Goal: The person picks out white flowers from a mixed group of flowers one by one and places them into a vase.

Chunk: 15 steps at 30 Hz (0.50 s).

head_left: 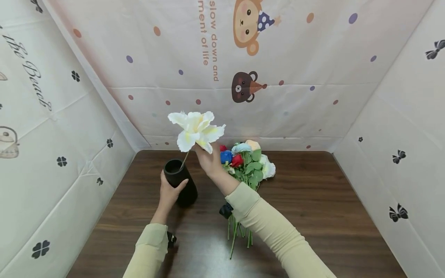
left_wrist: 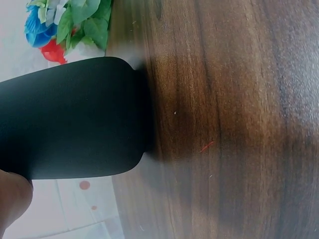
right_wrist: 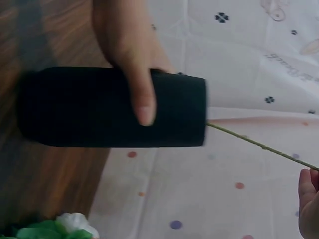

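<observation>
A black vase (head_left: 187, 191) stands upright on the wooden table, left of the middle. My left hand (head_left: 170, 191) grips it near the rim, with the thumb (right_wrist: 144, 107) across its side in the right wrist view. Above and right of the vase, my right hand (head_left: 210, 160) holds a white artificial flower (head_left: 197, 131) just under its bloom. The flower's thin green stem (right_wrist: 259, 145) runs down into the vase mouth, and its lower end is hidden inside. In the left wrist view the lower vase (left_wrist: 75, 119) fills the left side.
A bunch of artificial flowers (head_left: 253, 166), red, blue, white and peach with green leaves, lies on the table (head_left: 313, 216) right of the vase, partly behind my right forearm. Its stems (head_left: 236, 235) point toward me. Printed white cloth walls (head_left: 295, 116) enclose the back and sides.
</observation>
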Each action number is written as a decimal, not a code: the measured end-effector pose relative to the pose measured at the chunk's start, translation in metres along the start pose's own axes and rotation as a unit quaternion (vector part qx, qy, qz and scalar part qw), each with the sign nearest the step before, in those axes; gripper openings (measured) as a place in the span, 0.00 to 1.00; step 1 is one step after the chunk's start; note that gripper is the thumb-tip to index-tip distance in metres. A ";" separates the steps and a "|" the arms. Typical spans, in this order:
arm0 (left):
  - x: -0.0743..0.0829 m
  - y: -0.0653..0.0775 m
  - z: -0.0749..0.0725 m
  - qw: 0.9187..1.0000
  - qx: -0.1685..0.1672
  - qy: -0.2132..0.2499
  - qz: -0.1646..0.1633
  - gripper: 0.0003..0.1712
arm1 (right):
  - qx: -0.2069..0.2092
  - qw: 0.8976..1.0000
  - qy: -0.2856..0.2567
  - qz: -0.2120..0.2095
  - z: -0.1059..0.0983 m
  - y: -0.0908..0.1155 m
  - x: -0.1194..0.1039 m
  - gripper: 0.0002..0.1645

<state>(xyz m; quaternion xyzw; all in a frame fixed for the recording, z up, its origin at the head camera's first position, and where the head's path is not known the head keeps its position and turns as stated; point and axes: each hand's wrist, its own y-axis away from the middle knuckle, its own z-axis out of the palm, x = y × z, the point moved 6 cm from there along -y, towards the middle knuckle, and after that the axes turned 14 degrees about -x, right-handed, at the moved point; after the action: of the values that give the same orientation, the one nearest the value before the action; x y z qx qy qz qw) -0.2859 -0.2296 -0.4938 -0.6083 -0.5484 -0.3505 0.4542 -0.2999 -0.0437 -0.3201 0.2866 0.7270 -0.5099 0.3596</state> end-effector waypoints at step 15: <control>-0.003 0.000 -0.003 1.000 0.010 -0.001 0.009 0.56 | -0.025 0.998 -0.003 0.054 0.038 0.015 0.043 0.18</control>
<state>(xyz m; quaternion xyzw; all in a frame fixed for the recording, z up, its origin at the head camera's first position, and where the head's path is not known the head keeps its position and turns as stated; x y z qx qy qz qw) -0.2857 -0.2333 -0.4960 -0.6090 -0.5468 -0.3400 0.4632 -0.3042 -0.0730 -0.3716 0.3148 0.7221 -0.4721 0.3958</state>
